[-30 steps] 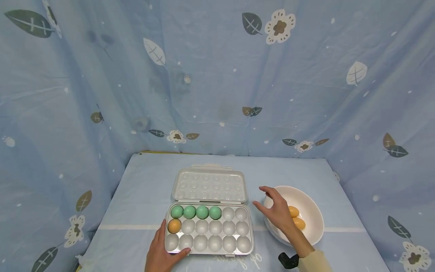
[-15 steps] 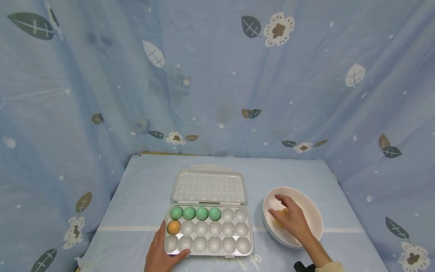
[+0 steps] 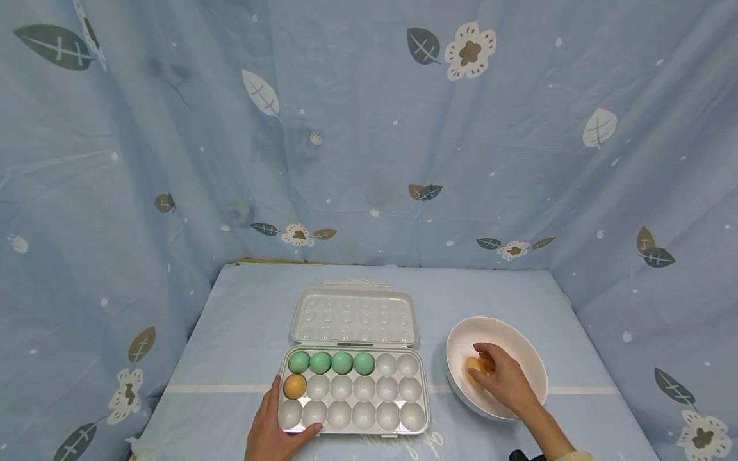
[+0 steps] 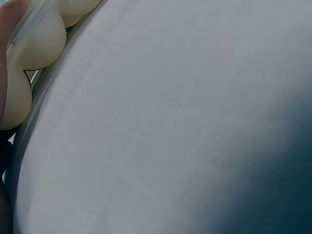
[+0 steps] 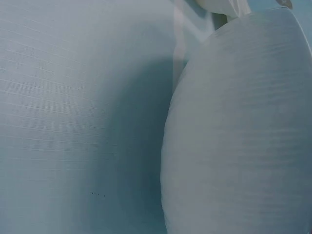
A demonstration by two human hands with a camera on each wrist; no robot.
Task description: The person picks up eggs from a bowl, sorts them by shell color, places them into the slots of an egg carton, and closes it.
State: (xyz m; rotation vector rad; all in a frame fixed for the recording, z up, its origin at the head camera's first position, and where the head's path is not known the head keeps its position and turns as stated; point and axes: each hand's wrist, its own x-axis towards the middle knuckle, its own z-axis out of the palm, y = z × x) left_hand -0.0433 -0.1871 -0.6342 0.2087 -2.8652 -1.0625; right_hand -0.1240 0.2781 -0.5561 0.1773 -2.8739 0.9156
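Note:
In the head view, an egg box (image 3: 398, 404) lies with its clear lid (image 3: 355, 315) folded back. Several green eggs (image 3: 342, 362) fill part of its far row; one orange egg (image 3: 295, 387) sits at the left of the middle row. My left hand (image 3: 273, 424) rests at the box's near left corner, fingers along the side and thumb at the front edge. Inside the white bowl (image 3: 526, 342), my right hand (image 3: 507, 382) pinches an orange egg (image 3: 475, 370) between thumb and fingers. The other egg there is largely hidden. In the left wrist view, rounded cups (image 4: 43, 41) show underneath the box.
A pale blue cloth (image 3: 242, 320) with a white stripe covers the table. Patterned blue curtains (image 3: 346, 141) stand behind and at both sides. The bowl's outer wall (image 5: 234, 136) fills the right of the right wrist view. A black object (image 3: 519, 455) sits beside the right forearm.
My right hand has moved from above the bowl's left rim down into the bowl, and its fingers have closed round an orange egg. The left hand stays at the egg box.

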